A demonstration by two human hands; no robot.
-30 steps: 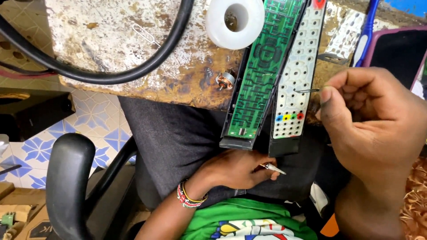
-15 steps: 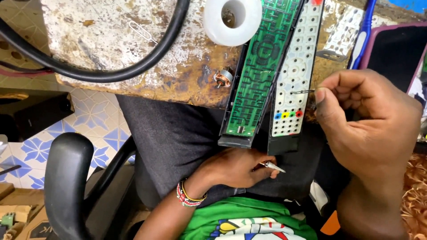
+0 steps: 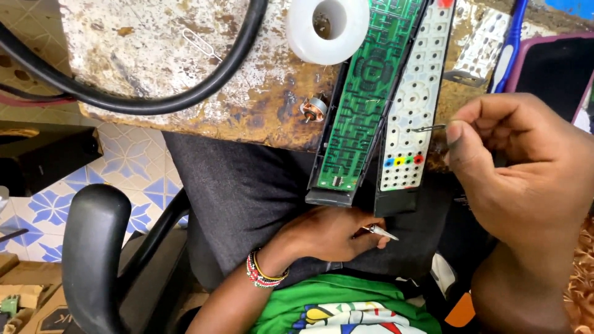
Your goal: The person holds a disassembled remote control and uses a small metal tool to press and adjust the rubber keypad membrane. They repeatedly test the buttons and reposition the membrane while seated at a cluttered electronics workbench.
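Note:
An opened remote control hangs over the table edge: its green circuit board (image 3: 362, 105) lies in one black shell half, and its white rubber keypad (image 3: 411, 111) with coloured buttons lies in the other. My right hand (image 3: 526, 167) pinches a thin metal pin (image 3: 427, 128) whose tip touches the keypad. My left hand (image 3: 331, 235) rests on my dark-trousered lap below the remote and holds a small pointed metal tool (image 3: 377, 231). A beaded bracelet sits on that wrist.
The worn, stained table (image 3: 185, 68) carries a thick black cable (image 3: 185, 93), a white tape roll (image 3: 328, 28), a small copper-wound motor (image 3: 314, 108) and a blue-handled tool (image 3: 512, 43). A black chair armrest (image 3: 93, 260) is at lower left, above a blue-patterned tiled floor.
My right hand has shifted slightly, keeping the pin against the keypad. My left hand has stayed on my lap with the tool.

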